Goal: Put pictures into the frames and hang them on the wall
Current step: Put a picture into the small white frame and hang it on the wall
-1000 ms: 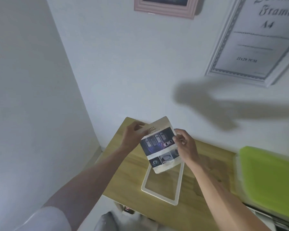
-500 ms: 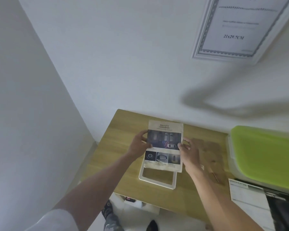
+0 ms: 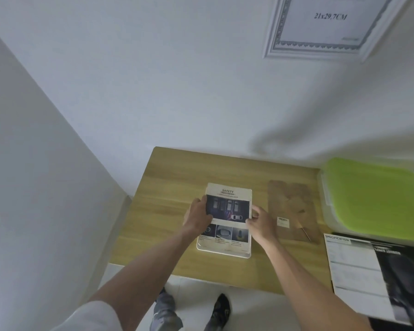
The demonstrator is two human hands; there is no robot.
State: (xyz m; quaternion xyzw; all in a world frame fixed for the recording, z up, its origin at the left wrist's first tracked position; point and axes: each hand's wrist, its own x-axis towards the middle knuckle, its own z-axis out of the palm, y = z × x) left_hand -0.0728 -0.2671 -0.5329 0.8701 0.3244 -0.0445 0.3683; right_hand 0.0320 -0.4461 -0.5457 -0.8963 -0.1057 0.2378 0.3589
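Observation:
A printed picture, headed SAFETY with car photos, lies flat over a white frame on the wooden table. Only the frame's near edge and corners show beneath the sheet. My left hand grips the picture's left edge and my right hand pinches its right edge. A brown frame backing board lies to the right of the picture. A white frame with a 21x29,7CM insert hangs on the wall above.
A clear box with a green lid stands at the right of the table. A printed SPECIFICATION sheet lies in front of it. A small label and a thin stick rest on the backing board. My feet show below.
Both hands have lowered the picture from a tilted, raised position down flat onto the white frame. The view has tipped downward, so the pink frame on the wall has left the picture.

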